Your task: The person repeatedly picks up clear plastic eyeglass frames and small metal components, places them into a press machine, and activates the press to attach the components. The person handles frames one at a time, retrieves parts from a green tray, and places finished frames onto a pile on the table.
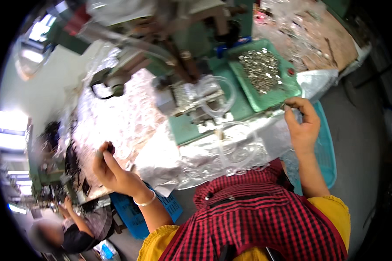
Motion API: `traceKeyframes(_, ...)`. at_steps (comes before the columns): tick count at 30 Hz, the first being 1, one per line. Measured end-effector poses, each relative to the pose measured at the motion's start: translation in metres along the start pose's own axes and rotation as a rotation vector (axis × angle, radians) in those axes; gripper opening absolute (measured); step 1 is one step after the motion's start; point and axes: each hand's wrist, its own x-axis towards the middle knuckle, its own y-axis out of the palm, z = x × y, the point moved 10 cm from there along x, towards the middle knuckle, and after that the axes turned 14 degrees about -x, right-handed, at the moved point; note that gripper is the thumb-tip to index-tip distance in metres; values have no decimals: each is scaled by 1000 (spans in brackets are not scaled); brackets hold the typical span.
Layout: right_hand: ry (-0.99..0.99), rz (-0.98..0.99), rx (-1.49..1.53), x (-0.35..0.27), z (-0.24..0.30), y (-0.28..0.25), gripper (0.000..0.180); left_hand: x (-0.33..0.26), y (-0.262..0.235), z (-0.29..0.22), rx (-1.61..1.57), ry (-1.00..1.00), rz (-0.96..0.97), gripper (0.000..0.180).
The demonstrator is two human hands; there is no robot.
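My left hand is raised over the left side of the bench, thumb and fingers pinched together. Something small and dark shows at its fingertips; its kind is too blurred to tell. At the near right corner of a green tray is my right hand, its thumb and forefinger closed. Whatever it pinches is too small to name. Many small shiny metal pieces lie in the tray. Between my hands stands a bench machine, with a clear plastic loop hanging at its working head.
Clear plastic rings are heaped left of the machine, and more plastic loops lie along the front edge. A blue basket is below left, a turquoise one at right. Another person works at far left.
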Motion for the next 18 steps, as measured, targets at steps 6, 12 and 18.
traceKeyframes(6, 0, 239, 344, 39, 38, 60, 17, 16, 88, 20, 412, 61, 774, 23)
traceKeyframes(12, 145, 373, 835, 15, 42, 65, 24, -2, 85, 143, 444, -89, 966, 44)
traceKeyframes(18, 109, 423, 728, 18, 64, 49, 44, 17, 80, 140, 213, -208, 670, 17)
